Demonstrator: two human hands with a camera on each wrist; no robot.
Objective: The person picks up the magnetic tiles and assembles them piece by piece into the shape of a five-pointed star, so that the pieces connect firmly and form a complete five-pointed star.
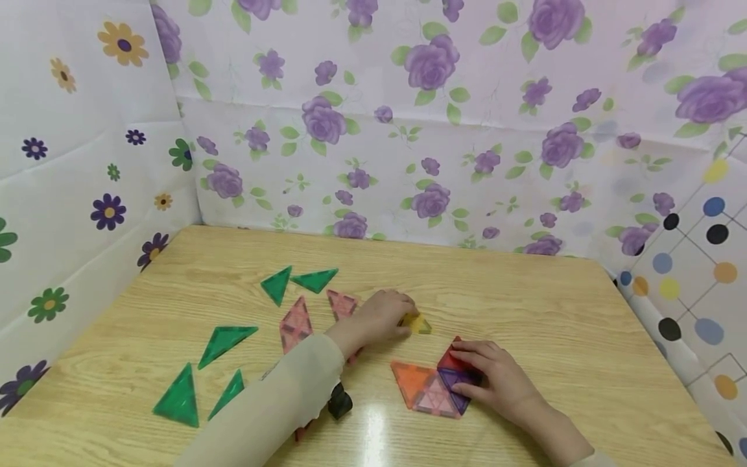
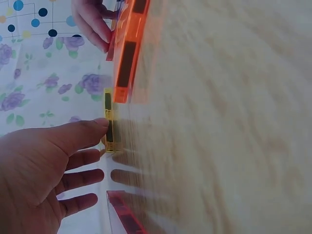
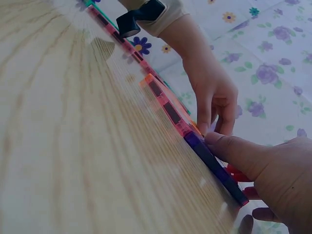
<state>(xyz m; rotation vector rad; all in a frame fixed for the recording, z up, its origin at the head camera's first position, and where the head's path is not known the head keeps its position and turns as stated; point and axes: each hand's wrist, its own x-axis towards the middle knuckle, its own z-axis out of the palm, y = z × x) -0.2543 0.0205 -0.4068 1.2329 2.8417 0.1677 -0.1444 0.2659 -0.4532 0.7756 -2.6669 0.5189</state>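
Note:
My left hand [image 1: 382,316] pinches a small yellow triangular magnetic tile [image 1: 421,323] lying on the table; in the left wrist view its thumb touches the edge of the yellow tile [image 2: 108,105]. My right hand [image 1: 503,379] holds the right side of a joined group of tiles, with the thumb on a purple triangle tile [image 1: 461,399] and the fingers over a red tile [image 1: 446,360]. An orange triangle tile [image 1: 411,381] and a pink triangle tile [image 1: 436,399] adjoin the purple one. The right wrist view shows the thumb against the purple tile [image 3: 214,165].
Several green triangle tiles [image 1: 179,397] lie spread over the table's left. Pink tiles [image 1: 296,321] lie near the left forearm, which partly hides them. A black device [image 1: 340,402] is at the left wrist. Flowered cloth [image 1: 379,130] stands behind the wooden table [image 1: 496,279].

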